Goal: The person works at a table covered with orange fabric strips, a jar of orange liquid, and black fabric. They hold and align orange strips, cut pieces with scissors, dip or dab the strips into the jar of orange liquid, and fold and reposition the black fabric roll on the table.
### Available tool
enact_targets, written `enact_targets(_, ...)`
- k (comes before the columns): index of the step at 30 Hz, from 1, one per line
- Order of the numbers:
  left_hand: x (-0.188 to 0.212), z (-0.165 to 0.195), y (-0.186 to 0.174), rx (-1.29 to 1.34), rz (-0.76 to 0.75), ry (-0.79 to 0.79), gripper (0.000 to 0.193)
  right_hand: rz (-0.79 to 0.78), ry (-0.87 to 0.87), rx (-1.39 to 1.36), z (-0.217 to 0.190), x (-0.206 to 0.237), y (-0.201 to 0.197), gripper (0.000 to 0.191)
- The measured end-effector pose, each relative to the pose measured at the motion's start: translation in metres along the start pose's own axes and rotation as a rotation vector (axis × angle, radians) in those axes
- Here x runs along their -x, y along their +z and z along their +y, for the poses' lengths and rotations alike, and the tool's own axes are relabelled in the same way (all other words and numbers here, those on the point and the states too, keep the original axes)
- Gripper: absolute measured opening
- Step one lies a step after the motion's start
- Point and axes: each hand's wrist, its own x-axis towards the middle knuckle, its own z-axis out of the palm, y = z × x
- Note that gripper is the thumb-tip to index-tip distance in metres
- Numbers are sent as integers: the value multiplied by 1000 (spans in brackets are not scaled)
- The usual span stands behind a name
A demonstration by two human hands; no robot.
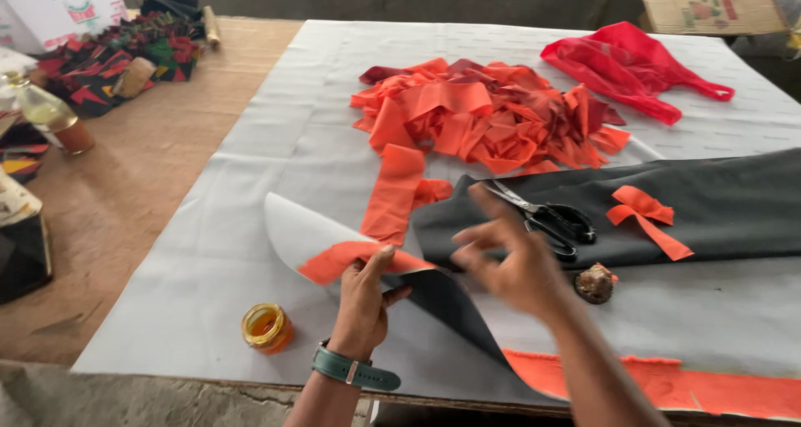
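Observation:
My left hand (365, 298), with a teal watch on the wrist, pinches an orange fabric strip (346, 258) against the folded-up corner of a dark grey cloth (717, 202) with a pale underside. My right hand (511, 256) hovers blurred over the dark cloth, fingers apart and holding nothing, just left of black-handled scissors (551, 218). A long orange strip (394, 192) lies beyond my left hand. A small orange bow (644, 214) rests on the dark cloth.
A heap of orange fabric scraps (488, 114) and a red plastic bag (630, 67) lie farther back on the grey sheet (250, 168). A small open jar of orange paste (266, 327) stands near the front edge. Patterned fabrics, a bottle (46, 110) and boxes sit left.

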Motion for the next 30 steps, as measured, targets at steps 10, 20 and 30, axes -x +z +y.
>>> enact_targets(10, -15, -13, -1, 180, -9, 99, 13, -410, 634, 866, 173, -44, -84, 122)
enact_targets(20, -18, -15, -8, 113, 24, 94, 14, -318, 735, 798, 181, -49, -86, 111)
enact_targets(30, -72, 11, 5, -53, -17, -14, 26, -281, 239, -61, 143, 24, -178, 118)
